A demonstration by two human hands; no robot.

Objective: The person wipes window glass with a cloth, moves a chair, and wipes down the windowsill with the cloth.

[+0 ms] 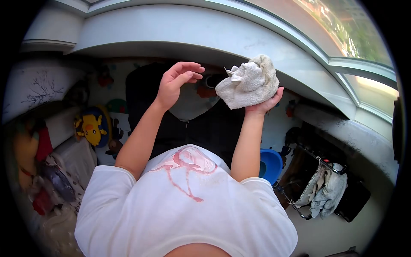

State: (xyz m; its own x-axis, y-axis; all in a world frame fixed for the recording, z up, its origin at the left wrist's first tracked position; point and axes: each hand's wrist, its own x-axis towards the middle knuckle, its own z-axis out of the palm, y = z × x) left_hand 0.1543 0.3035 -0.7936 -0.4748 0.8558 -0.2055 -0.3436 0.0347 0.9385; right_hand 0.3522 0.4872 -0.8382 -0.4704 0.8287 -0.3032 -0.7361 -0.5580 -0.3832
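Observation:
My right hand (pixel 266 104) is under a crumpled off-white terry cloth (pixel 247 83) and holds it up near the white window sill. The cloth is bunched, with a corner hanging toward me and greyish stains on its side. Most of the right hand's fingers are hidden behind the cloth. To the left, my left hand (pixel 176 82) is raised in the air, apart from the cloth. Its fingers are loosely bent with the thumb a little away from them, and nothing shows in it.
A white sill (pixel 171 30) curves across in front, below a window (pixel 342 30). A blue basin (pixel 271 166) stands low on the right, near a rack with hanging cloths (pixel 330 190). On the left are a yellow toy (pixel 92 129) and piled fabrics (pixel 60 180).

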